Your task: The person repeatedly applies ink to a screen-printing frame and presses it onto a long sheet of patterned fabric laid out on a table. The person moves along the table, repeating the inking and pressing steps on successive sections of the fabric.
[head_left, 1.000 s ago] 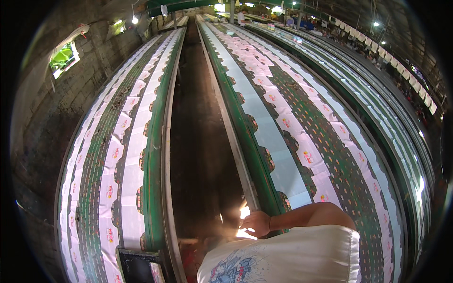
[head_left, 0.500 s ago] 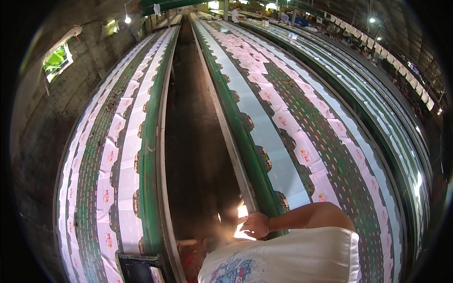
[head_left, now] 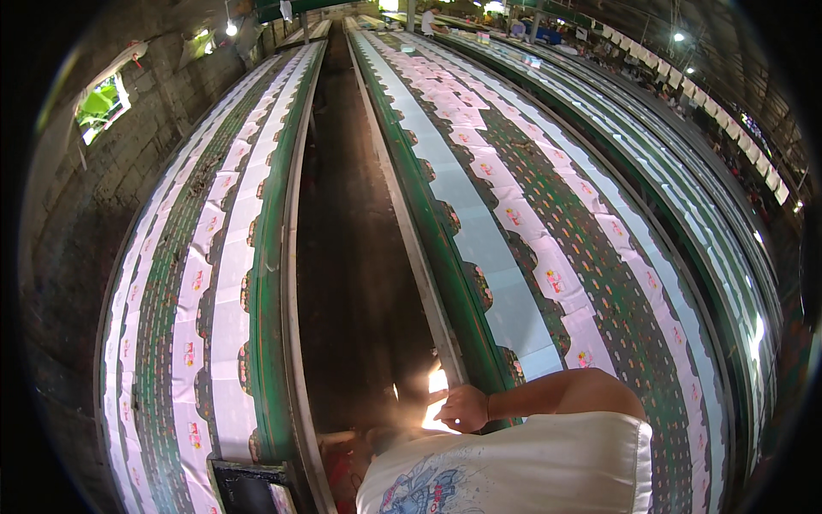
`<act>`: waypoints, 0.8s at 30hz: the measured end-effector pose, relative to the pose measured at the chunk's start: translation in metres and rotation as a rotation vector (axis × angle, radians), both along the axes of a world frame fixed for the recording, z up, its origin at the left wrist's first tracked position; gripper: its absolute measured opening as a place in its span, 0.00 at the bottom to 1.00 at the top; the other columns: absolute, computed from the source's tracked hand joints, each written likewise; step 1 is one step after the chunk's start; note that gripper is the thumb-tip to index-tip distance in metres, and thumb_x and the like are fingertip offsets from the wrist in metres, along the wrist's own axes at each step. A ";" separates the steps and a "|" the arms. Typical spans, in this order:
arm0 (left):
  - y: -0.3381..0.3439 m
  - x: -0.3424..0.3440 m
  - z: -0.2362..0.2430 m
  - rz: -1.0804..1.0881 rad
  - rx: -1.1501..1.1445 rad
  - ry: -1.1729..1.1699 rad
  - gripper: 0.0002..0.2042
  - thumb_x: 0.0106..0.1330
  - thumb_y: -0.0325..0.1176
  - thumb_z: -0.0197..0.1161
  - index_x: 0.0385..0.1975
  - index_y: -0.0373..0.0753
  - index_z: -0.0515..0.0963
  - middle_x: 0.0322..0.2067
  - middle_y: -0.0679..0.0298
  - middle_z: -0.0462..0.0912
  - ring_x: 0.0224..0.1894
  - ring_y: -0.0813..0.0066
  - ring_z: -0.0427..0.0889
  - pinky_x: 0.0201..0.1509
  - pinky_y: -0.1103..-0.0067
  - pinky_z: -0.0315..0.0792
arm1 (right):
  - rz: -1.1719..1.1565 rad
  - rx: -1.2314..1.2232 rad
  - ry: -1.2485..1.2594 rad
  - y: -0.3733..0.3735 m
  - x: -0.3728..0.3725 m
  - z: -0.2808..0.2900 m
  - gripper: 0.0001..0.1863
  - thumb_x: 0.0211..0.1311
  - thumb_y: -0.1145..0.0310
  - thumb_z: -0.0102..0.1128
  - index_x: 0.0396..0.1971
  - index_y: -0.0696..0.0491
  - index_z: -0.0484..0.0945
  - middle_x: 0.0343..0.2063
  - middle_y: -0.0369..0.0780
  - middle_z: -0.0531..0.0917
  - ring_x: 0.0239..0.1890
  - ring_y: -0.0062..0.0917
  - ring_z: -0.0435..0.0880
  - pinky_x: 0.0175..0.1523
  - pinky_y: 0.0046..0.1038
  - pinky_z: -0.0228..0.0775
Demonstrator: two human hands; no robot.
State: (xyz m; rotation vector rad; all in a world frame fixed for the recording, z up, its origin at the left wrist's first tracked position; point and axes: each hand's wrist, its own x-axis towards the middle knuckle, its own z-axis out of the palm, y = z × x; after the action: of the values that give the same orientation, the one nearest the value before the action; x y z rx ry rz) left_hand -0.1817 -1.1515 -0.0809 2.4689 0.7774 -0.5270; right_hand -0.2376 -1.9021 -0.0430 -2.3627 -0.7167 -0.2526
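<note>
My right hand (head_left: pixel 463 409) hangs low in front of the white shirt, beside the near end of the right-hand table's pale edge. Its fingers are curled and closed, and what they hold, if anything, I cannot make out. A bright patch of sunlight (head_left: pixel 437 400) glares right at the fingertips. My right forearm (head_left: pixel 548 393) reaches in from the right, with a dark thin band at the wrist. My left hand does not show; the shirt (head_left: pixel 514 463) fills the lower middle.
Long green tables run away on both sides of a dark aisle (head_left: pixel 360 231). Pink printed cloth pieces (head_left: pixel 190 351) and pale blue pieces (head_left: pixel 492 257) lie on them in rows. A dark frame (head_left: pixel 248 488) sits at the left table's near end. A person (head_left: pixel 428 21) stands far off.
The view has shifted slightly, so the left table sits a little farther left. My right hand stays in nearly the same place, with its fingers still curled.
</note>
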 end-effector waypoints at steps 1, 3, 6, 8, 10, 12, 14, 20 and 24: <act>0.001 -0.001 0.000 -0.005 0.004 0.007 0.16 0.75 0.39 0.70 0.58 0.42 0.90 0.39 0.61 0.96 0.38 0.63 0.92 0.44 0.60 0.87 | -0.002 -0.003 0.016 0.001 -0.001 0.002 0.08 0.68 0.70 0.71 0.45 0.49 0.89 0.34 0.38 0.94 0.36 0.38 0.93 0.43 0.42 0.85; 0.003 -0.003 0.001 -0.016 0.010 0.022 0.16 0.76 0.39 0.69 0.59 0.43 0.90 0.39 0.61 0.96 0.38 0.63 0.92 0.44 0.61 0.87 | -0.003 -0.005 0.028 0.001 -0.001 0.001 0.08 0.68 0.70 0.71 0.45 0.48 0.89 0.34 0.37 0.94 0.37 0.38 0.93 0.43 0.42 0.85; 0.006 -0.005 0.003 -0.038 0.016 0.043 0.16 0.76 0.39 0.68 0.59 0.44 0.90 0.40 0.62 0.96 0.38 0.63 0.93 0.44 0.61 0.87 | 0.001 0.003 0.021 0.001 0.000 -0.003 0.08 0.68 0.70 0.71 0.46 0.48 0.89 0.35 0.37 0.94 0.37 0.37 0.93 0.43 0.42 0.85; 0.009 -0.007 0.004 -0.060 0.028 0.063 0.16 0.77 0.39 0.67 0.60 0.45 0.90 0.40 0.63 0.96 0.38 0.64 0.93 0.44 0.61 0.87 | 0.004 0.011 0.023 0.001 0.000 0.001 0.09 0.69 0.70 0.71 0.47 0.47 0.89 0.36 0.36 0.95 0.38 0.37 0.93 0.44 0.42 0.85; 0.016 -0.012 0.005 -0.084 0.043 0.091 0.16 0.77 0.39 0.66 0.61 0.46 0.90 0.40 0.64 0.96 0.38 0.64 0.93 0.44 0.62 0.87 | 0.005 -0.019 0.056 0.001 -0.001 -0.001 0.10 0.69 0.70 0.71 0.48 0.47 0.89 0.36 0.36 0.95 0.39 0.36 0.93 0.44 0.42 0.85; 0.028 -0.016 0.010 -0.132 0.060 0.140 0.17 0.78 0.39 0.66 0.61 0.47 0.90 0.40 0.64 0.96 0.38 0.64 0.93 0.44 0.62 0.87 | 0.002 -0.044 0.075 0.000 -0.003 -0.004 0.10 0.69 0.70 0.71 0.48 0.47 0.90 0.37 0.36 0.95 0.40 0.36 0.94 0.45 0.42 0.85; 0.046 -0.024 0.016 -0.214 0.079 0.202 0.17 0.78 0.39 0.65 0.62 0.48 0.89 0.40 0.65 0.96 0.38 0.64 0.93 0.44 0.62 0.87 | -0.005 -0.061 0.077 0.000 -0.003 -0.005 0.10 0.69 0.69 0.71 0.48 0.46 0.90 0.37 0.36 0.95 0.40 0.36 0.94 0.45 0.42 0.85; 0.042 -0.035 0.014 -0.338 0.465 0.040 0.18 0.84 0.44 0.62 0.65 0.48 0.88 0.44 0.61 0.96 0.43 0.60 0.94 0.46 0.63 0.87 | -0.004 -0.034 0.019 0.000 -0.001 -0.004 0.10 0.68 0.68 0.71 0.48 0.47 0.90 0.39 0.36 0.95 0.40 0.36 0.93 0.45 0.44 0.84; -0.023 -0.009 0.114 -0.269 0.687 -0.380 0.19 0.82 0.47 0.67 0.58 0.41 0.92 0.47 0.56 0.96 0.46 0.52 0.95 0.50 0.61 0.87 | -0.019 -0.041 0.003 0.002 -0.003 -0.012 0.09 0.67 0.69 0.72 0.46 0.47 0.90 0.36 0.35 0.94 0.39 0.36 0.93 0.45 0.44 0.83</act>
State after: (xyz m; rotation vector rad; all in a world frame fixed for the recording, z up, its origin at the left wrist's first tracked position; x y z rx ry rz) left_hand -0.1907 -1.1745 0.0327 3.1916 0.5234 0.1723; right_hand -0.2408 -1.9004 -0.0550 -2.4093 -0.7050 -0.2450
